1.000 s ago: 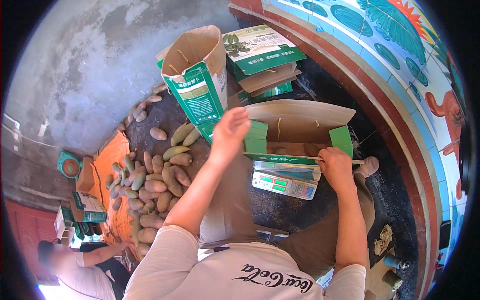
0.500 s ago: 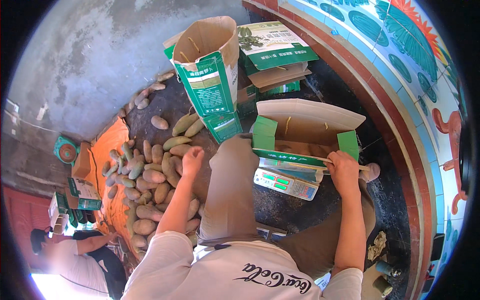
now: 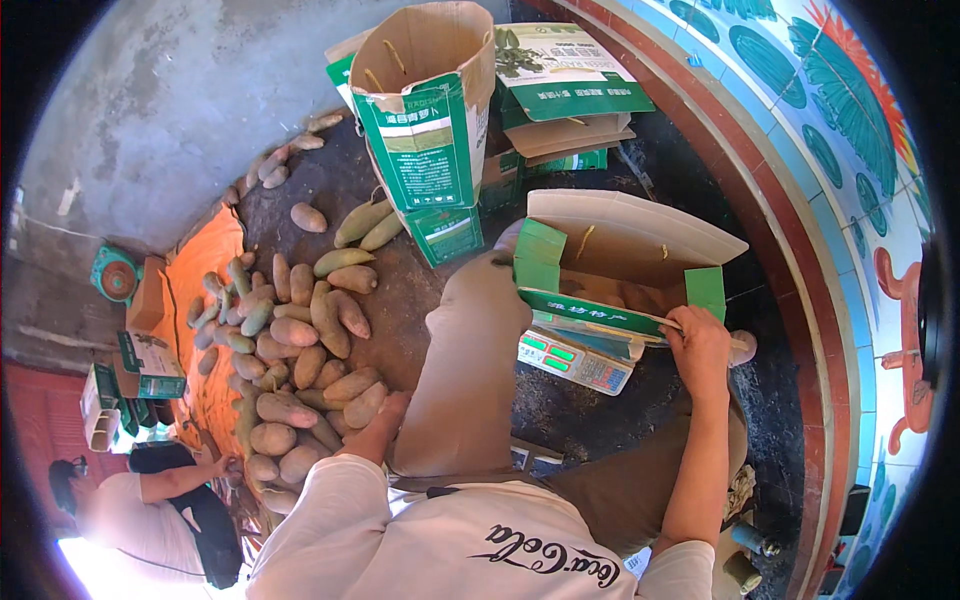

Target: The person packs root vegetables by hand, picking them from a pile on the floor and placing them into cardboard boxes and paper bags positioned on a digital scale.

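My left hand (image 3: 386,418) is down at the near right edge of a heap of long, soil-coated radishes (image 3: 290,333), beside my left thigh. A brownish radish (image 3: 365,405) lies against it; the fingers are mostly hidden. With closed fingers, my right hand (image 3: 698,345) grips the near right edge of an open green-and-tan carton (image 3: 590,311). The carton's far flap leans back, and several radishes show dimly inside. It rests on a digital scale (image 3: 570,360) with lit green displays.
A tall open carton (image 3: 422,150) stands beyond my left knee. Flattened cartons (image 3: 570,75) lie behind it. Orange sheeting (image 3: 205,290) runs beneath part of the heap. Another person (image 3: 150,500) works at the lower left. Bottles (image 3: 750,555) stand at lower right, near the tiled wall.
My left hand has dropped from beside my knee back toward my body, to the heap's near edge. My right hand stays on the carton, and the view has shifted slightly.
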A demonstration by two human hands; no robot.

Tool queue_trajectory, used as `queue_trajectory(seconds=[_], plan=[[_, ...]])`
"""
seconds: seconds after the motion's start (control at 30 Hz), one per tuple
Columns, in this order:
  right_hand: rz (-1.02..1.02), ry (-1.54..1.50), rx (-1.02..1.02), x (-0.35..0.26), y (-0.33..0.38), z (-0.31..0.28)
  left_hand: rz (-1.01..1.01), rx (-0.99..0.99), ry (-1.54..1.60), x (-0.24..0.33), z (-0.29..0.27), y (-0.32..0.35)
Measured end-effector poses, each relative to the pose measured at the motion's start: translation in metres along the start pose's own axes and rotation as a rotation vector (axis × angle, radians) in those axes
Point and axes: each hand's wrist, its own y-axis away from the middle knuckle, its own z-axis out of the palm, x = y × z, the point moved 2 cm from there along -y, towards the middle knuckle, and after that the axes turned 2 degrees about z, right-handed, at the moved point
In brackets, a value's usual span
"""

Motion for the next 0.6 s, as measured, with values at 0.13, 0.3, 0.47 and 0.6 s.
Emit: queue_trajectory(seconds=[0.13,0.3,0.47,0.6], plan=[[-0.077,-0.127,0.014,-0.019,-0.021,0.014,-0.075,0.012,-0.064,-0.096,0.043,-0.007],[-0.019,-0.058,-0.015,-0.006,-0.009,0.004,-0.033,-0.095,-0.183,-0.027,0.041,-0.003],[-0.023,-0.122,-0.021,-0.013,-0.018,0.009,0.025,0.055,-0.495,-0.052,0.062,0.011],[-0.01,-0.115,-0.04,-0.013,-0.016,0.008,0.115,-0.017,-0.626,-0.03,0.053,0.035]])
